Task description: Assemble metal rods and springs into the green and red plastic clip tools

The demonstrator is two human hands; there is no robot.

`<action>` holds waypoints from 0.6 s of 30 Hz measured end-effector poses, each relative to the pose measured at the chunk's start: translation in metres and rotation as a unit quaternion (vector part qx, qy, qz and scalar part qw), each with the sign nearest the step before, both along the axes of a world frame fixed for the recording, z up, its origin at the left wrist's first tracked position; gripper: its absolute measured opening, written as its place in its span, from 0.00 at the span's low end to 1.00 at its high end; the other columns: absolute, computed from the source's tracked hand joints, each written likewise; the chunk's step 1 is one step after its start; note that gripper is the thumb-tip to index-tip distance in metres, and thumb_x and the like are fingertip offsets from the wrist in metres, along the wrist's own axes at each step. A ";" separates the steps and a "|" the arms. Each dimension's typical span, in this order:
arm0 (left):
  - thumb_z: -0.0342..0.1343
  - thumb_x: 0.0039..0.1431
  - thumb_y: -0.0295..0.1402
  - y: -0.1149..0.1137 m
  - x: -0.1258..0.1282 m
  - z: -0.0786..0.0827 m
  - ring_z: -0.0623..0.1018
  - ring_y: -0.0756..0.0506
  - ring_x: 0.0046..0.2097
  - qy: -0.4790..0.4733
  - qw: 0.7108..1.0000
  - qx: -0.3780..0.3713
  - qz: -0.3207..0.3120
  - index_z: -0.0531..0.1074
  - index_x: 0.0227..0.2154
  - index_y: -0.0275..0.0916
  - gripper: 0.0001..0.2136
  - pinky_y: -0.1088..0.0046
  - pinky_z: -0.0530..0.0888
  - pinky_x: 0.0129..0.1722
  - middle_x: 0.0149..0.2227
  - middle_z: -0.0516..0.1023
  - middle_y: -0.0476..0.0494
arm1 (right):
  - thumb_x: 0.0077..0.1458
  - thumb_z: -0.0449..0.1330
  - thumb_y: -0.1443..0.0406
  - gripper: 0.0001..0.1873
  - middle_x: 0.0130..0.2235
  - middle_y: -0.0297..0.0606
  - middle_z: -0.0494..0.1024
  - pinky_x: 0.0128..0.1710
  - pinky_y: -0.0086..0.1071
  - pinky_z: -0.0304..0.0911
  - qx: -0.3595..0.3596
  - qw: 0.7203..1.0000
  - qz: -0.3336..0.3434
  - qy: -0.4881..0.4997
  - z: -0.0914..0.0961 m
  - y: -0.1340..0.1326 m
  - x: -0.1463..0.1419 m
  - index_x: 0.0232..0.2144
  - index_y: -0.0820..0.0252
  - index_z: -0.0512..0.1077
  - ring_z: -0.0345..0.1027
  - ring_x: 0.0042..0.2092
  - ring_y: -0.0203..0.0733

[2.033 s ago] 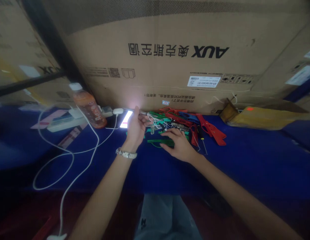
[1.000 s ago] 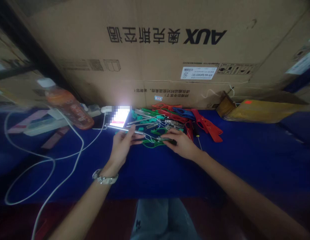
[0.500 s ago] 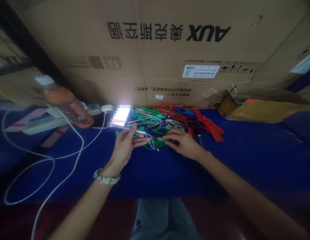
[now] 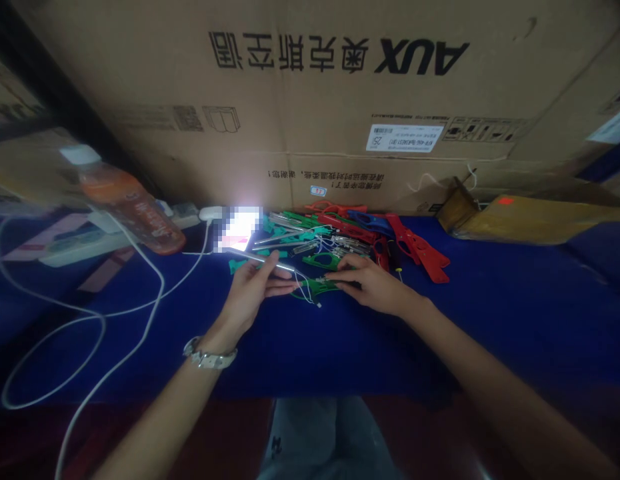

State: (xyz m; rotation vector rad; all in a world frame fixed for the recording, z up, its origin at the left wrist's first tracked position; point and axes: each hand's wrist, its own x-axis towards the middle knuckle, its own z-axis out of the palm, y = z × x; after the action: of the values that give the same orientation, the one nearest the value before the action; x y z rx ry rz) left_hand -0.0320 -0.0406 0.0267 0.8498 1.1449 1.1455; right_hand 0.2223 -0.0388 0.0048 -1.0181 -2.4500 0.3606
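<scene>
My left hand (image 4: 250,287) is closed on a slim silver metal tube (image 4: 275,262), its thumb on top. Thin white wires (image 4: 306,288) with a small connector hang from the tube's right end. My right hand (image 4: 365,283) has its fingers pinched near the wire end, over a green plastic handle shell (image 4: 317,288). A small metallic part shows at those fingertips, too small to name. Right behind both hands lies a pile of metal tubes with teal ends (image 4: 285,238), small wired parts (image 4: 347,245) and another green shell (image 4: 323,259).
Red plastic shells (image 4: 420,250) and a blue shell (image 4: 373,221) lie at the pile's right, beside a screwdriver (image 4: 396,257). A bright phone (image 4: 240,230), a drink bottle (image 4: 130,207) and a white cable (image 4: 157,293) are at left. A large carton (image 4: 290,93) stands behind; a yellow packet (image 4: 535,217) lies right.
The view has shifted slightly. My hands stay close together; the wires and their connector have swung a little, and my right fingers have moved slightly.
</scene>
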 end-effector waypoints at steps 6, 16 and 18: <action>0.67 0.54 0.42 0.002 -0.002 -0.003 0.84 0.42 0.29 -0.009 1.000 0.002 -0.001 0.69 0.29 0.35 0.16 0.72 0.82 0.29 0.25 0.79 0.46 | 0.63 0.57 0.69 0.19 0.45 0.43 0.71 0.48 0.44 0.67 0.030 0.998 -0.022 -0.043 0.001 -0.005 0.002 0.53 0.49 0.76 0.68 0.46 0.45; 0.67 0.54 0.42 0.001 -0.001 -0.003 0.84 0.42 0.28 -0.017 1.000 -0.003 0.000 0.71 0.27 0.33 0.17 0.71 0.83 0.29 0.25 0.79 0.45 | 0.63 0.54 0.67 0.22 0.49 0.46 0.71 0.50 0.48 0.62 0.046 0.987 -0.069 -0.135 0.015 -0.021 -0.004 0.57 0.51 0.73 0.68 0.50 0.50; 0.67 0.55 0.42 0.002 -0.001 -0.003 0.84 0.43 0.28 -0.019 1.000 -0.004 -0.001 0.71 0.27 0.33 0.16 0.71 0.83 0.30 0.26 0.79 0.45 | 0.62 0.55 0.66 0.23 0.51 0.48 0.70 0.50 0.49 0.61 0.053 0.989 -0.074 -0.115 0.016 -0.024 -0.007 0.58 0.53 0.71 0.67 0.52 0.52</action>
State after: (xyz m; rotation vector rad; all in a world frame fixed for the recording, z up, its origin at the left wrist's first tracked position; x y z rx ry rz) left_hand -0.0331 -0.0388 0.0233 0.8192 1.1158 1.1501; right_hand 0.2151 -0.0625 0.0210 -1.2472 -2.5415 0.0660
